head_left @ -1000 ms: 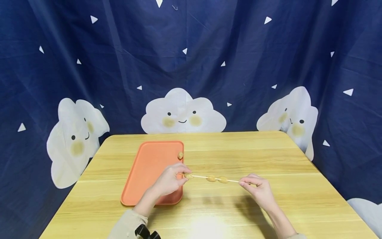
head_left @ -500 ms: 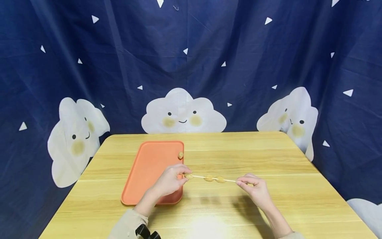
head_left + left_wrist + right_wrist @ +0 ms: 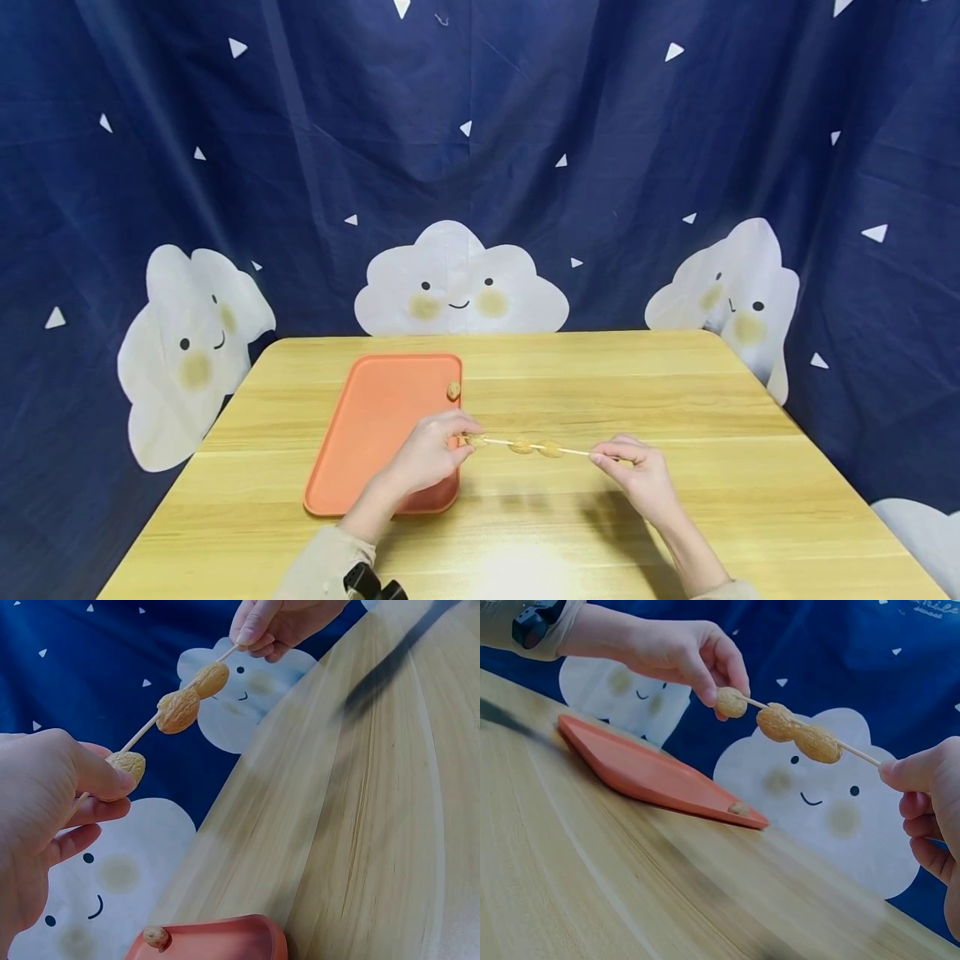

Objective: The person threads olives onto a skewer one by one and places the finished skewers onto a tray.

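A thin wooden skewer is held in the air between both hands. My left hand pinches a tan, wrinkled, oval piece between thumb and fingers; the stick runs through it, and its left end comes out near the palm. Two similar pieces touch each other farther along the stick: one nearer the left hand, the other nearer the right. What they are made of, I cannot tell. At the right end, my right hand pinches the bare stick with thumb and fingertips.
An orange tray lies on the wooden table, partly behind the left hand. One small brownish piece sits at its far right corner. A dark blue curtain with printed clouds hangs beyond the table.
My right hand has moved slightly left, carrying the stick and its two middle pieces closer to the left hand. The left hand and its piece have stayed nearly still.
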`<state>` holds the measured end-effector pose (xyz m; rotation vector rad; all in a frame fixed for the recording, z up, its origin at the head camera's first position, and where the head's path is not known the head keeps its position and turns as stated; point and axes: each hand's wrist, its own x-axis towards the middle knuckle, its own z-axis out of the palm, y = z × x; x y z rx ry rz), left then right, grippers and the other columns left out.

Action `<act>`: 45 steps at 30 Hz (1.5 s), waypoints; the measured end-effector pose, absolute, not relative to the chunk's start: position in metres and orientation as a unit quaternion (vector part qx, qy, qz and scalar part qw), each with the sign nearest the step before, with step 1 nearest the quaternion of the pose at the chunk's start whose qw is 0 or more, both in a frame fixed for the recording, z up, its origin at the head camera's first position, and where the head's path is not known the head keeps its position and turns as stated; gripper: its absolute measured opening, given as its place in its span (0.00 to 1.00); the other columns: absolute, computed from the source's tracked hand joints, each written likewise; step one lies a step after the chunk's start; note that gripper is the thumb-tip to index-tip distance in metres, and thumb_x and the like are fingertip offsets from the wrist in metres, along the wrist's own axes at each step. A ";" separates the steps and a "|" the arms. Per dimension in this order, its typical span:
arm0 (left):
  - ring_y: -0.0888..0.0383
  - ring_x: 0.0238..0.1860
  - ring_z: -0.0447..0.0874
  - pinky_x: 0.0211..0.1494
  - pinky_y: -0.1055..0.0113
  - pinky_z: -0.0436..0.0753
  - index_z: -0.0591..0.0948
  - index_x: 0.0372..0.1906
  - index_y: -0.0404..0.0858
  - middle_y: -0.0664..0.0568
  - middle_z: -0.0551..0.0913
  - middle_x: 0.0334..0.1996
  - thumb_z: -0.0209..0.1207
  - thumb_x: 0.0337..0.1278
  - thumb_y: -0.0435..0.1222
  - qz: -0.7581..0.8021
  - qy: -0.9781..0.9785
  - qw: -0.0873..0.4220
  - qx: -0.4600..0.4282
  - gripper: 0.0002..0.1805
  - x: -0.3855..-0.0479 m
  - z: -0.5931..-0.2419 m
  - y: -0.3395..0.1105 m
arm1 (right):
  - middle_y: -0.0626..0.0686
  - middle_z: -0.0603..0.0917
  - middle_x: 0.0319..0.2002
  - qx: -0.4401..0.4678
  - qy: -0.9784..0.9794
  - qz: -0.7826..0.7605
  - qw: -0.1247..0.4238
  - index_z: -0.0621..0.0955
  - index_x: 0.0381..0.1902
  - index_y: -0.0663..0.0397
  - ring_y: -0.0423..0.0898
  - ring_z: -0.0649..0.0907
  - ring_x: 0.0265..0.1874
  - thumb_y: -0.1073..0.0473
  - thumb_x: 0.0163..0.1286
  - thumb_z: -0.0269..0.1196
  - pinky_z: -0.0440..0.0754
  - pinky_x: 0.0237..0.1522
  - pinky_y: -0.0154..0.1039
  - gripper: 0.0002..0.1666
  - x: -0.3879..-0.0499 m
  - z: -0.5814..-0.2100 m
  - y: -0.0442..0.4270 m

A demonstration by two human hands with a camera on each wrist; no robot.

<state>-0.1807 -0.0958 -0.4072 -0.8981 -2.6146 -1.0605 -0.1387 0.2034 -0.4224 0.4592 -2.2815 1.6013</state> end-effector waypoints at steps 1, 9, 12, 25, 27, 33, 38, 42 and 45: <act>0.55 0.46 0.78 0.51 0.58 0.76 0.83 0.42 0.36 0.51 0.81 0.42 0.63 0.49 0.29 -0.357 -0.878 0.092 -0.304 0.12 -0.181 -0.407 -0.096 | 0.55 0.81 0.25 0.160 -0.798 0.560 0.157 0.84 0.29 0.67 0.38 0.76 0.29 0.74 0.54 0.64 0.73 0.34 0.33 0.03 -0.139 -0.422 0.203; 0.53 0.46 0.78 0.51 0.55 0.75 0.84 0.42 0.38 0.53 0.83 0.41 0.64 0.48 0.30 -0.332 -0.883 0.105 -0.313 0.12 -0.182 -0.408 -0.094 | 0.56 0.81 0.25 0.174 -0.793 0.561 0.163 0.82 0.27 0.71 0.38 0.76 0.29 0.73 0.54 0.65 0.73 0.33 0.32 0.03 -0.140 -0.421 0.197; 0.52 0.46 0.77 0.51 0.54 0.73 0.85 0.41 0.38 0.53 0.83 0.42 0.65 0.48 0.31 -0.312 -0.888 0.117 -0.316 0.12 -0.183 -0.409 -0.093 | 0.55 0.81 0.25 0.170 -0.797 0.557 0.160 0.83 0.27 0.70 0.37 0.76 0.29 0.73 0.53 0.65 0.73 0.34 0.31 0.02 -0.140 -0.421 0.195; 0.56 0.44 0.80 0.52 0.57 0.72 0.85 0.39 0.38 0.52 0.84 0.41 0.67 0.43 0.30 -0.273 -0.882 0.168 -0.344 0.13 -0.185 -0.412 -0.090 | 0.54 0.81 0.24 0.160 -0.799 0.562 0.145 0.83 0.28 0.70 0.38 0.75 0.29 0.74 0.55 0.64 0.72 0.34 0.34 0.02 -0.138 -0.421 0.192; 0.55 0.45 0.80 0.52 0.56 0.72 0.85 0.40 0.38 0.51 0.84 0.41 0.67 0.43 0.30 -0.275 -0.883 0.165 -0.343 0.13 -0.184 -0.413 -0.090 | 0.53 0.80 0.24 0.160 -0.796 0.565 0.145 0.83 0.28 0.70 0.38 0.75 0.29 0.75 0.54 0.64 0.72 0.34 0.34 0.02 -0.139 -0.422 0.192; 0.54 0.45 0.79 0.52 0.56 0.72 0.85 0.40 0.37 0.50 0.84 0.42 0.66 0.44 0.30 -0.280 -0.881 0.162 -0.344 0.13 -0.184 -0.415 -0.089 | 0.52 0.80 0.23 0.161 -0.793 0.569 0.149 0.83 0.27 0.69 0.38 0.75 0.28 0.75 0.53 0.64 0.72 0.32 0.35 0.03 -0.140 -0.426 0.191; 0.55 0.44 0.79 0.50 0.58 0.73 0.85 0.40 0.38 0.51 0.84 0.41 0.66 0.44 0.30 -0.277 -0.881 0.167 -0.346 0.13 -0.184 -0.417 -0.089 | 0.54 0.80 0.23 0.159 -0.796 0.564 0.151 0.83 0.28 0.69 0.38 0.75 0.28 0.75 0.53 0.64 0.72 0.32 0.34 0.03 -0.140 -0.427 0.191; 0.56 0.44 0.80 0.50 0.59 0.73 0.85 0.40 0.39 0.52 0.84 0.41 0.66 0.45 0.31 -0.273 -0.883 0.166 -0.344 0.12 -0.184 -0.419 -0.089 | 0.55 0.80 0.24 0.159 -0.797 0.564 0.145 0.83 0.28 0.69 0.38 0.75 0.29 0.73 0.54 0.64 0.72 0.33 0.34 0.02 -0.140 -0.427 0.191; 0.56 0.44 0.79 0.50 0.58 0.73 0.85 0.41 0.39 0.52 0.84 0.42 0.66 0.46 0.31 -0.273 -0.885 0.156 -0.342 0.12 -0.183 -0.419 -0.089 | 0.55 0.81 0.24 0.164 -0.798 0.562 0.146 0.83 0.28 0.69 0.38 0.76 0.29 0.72 0.55 0.65 0.73 0.33 0.33 0.02 -0.140 -0.427 0.192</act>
